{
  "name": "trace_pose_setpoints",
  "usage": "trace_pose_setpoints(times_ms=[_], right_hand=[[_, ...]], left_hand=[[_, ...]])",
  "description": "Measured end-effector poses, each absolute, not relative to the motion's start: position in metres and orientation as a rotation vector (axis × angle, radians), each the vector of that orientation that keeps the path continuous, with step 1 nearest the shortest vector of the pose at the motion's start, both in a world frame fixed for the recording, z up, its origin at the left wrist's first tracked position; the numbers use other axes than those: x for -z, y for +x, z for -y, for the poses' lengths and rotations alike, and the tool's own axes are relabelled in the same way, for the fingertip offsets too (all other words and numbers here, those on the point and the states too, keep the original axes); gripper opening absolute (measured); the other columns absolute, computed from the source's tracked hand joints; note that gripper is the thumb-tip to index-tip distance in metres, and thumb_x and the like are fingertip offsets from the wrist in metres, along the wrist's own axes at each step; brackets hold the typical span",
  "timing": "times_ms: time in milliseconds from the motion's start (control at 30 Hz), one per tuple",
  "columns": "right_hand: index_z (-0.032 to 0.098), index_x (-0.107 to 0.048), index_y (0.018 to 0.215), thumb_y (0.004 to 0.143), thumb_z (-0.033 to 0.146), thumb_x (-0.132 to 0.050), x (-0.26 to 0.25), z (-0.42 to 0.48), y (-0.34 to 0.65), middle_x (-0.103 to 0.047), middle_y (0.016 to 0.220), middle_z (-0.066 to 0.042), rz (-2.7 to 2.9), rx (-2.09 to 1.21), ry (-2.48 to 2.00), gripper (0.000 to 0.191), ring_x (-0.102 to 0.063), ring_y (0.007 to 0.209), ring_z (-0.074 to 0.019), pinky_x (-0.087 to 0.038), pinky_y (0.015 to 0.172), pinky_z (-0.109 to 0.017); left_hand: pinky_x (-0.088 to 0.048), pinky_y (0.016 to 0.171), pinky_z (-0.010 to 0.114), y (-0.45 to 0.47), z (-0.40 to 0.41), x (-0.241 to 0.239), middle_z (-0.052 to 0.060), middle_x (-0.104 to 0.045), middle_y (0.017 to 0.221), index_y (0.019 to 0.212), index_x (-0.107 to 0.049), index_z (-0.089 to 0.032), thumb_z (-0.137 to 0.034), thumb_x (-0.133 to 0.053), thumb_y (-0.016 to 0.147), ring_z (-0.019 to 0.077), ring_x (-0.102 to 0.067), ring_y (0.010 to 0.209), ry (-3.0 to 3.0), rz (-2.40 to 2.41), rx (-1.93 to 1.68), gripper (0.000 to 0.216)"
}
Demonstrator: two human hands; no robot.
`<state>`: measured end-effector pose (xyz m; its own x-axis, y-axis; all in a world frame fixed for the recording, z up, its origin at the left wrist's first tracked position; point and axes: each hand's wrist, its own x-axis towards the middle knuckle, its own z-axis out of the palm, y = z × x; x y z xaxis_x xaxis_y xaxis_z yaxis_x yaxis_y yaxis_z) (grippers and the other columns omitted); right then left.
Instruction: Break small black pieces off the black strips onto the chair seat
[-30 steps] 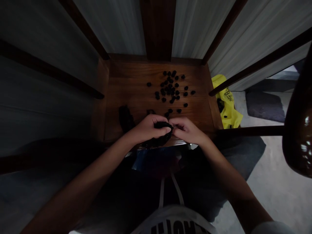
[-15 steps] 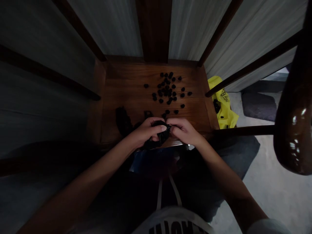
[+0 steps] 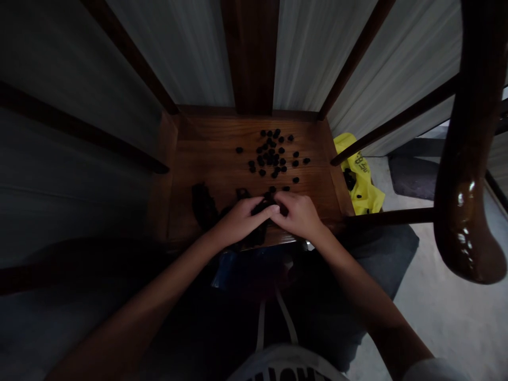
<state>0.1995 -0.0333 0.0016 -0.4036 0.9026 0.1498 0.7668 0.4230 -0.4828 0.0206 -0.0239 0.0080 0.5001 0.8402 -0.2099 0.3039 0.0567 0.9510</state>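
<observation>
Black lumps on wooden chair seat, yellow bag, concrete floor

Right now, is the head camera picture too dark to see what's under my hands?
In the head view, mostly: the black material by your left hand shows little detail, glare spots the glossy wooden post, and the wide lens bows the edges.

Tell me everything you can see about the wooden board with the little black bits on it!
The wooden board is reddish-brown with a visible grain and a soft shine, and raised wooden edges run along its sides. Small black pieces lie on it, bunched near the middle with a few scattered around. A larger dark lump sits toward the left. The left hand and right hand are close together at its near edge, over dark material.
</observation>
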Motion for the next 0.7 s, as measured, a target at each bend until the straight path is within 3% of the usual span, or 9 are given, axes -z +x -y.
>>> trace_pose_setpoints(times_ms=[133,233,700], right_hand=[[0.015,-0.059,0.087,0.093,0.037,-0.043,0.005,0.037,0.198,-0.063,0.082,-0.005,2.47,-0.134,-1.388,0.028,-0.049,0.062,-0.0127,-0.021,0.055,-0.028],[0.015,-0.06,0.086,0.097,0.034,-0.037,0.008,0.038,0.197,-0.062,0.08,-0.006,2.512,-0.035,-1.344,0.032,-0.047,0.061,-0.0129,-0.022,0.056,-0.03],[0.016,-0.059,0.081,0.093,0.028,-0.038,-0.008,0.039,0.199,-0.06,0.076,-0.004,2.395,-0.106,-1.379,0.028,-0.044,0.061,-0.012,-0.02,0.055,-0.03]], left_hand=[[-0.04,0.062,0.025,0.02,0.025,-0.003,-0.001,-0.058,0.063,0.068,-0.058,-0.016,-0.047,-0.047,0.091,0.0134,-0.053,0.062,1.661,-1.083,-0.464,0.04],[-0.039,0.061,0.025,0.021,0.026,-0.001,-0.001,-0.056,0.061,0.065,-0.053,-0.017,-0.041,-0.039,0.095,0.013,-0.052,0.059,1.712,-1.081,-0.456,0.041],[-0.035,0.059,0.026,0.023,0.029,0.002,0.0,-0.057,0.062,0.068,-0.051,-0.017,-0.03,-0.033,0.099,0.0123,-0.052,0.057,2.096,-1.146,-0.53,0.039]])
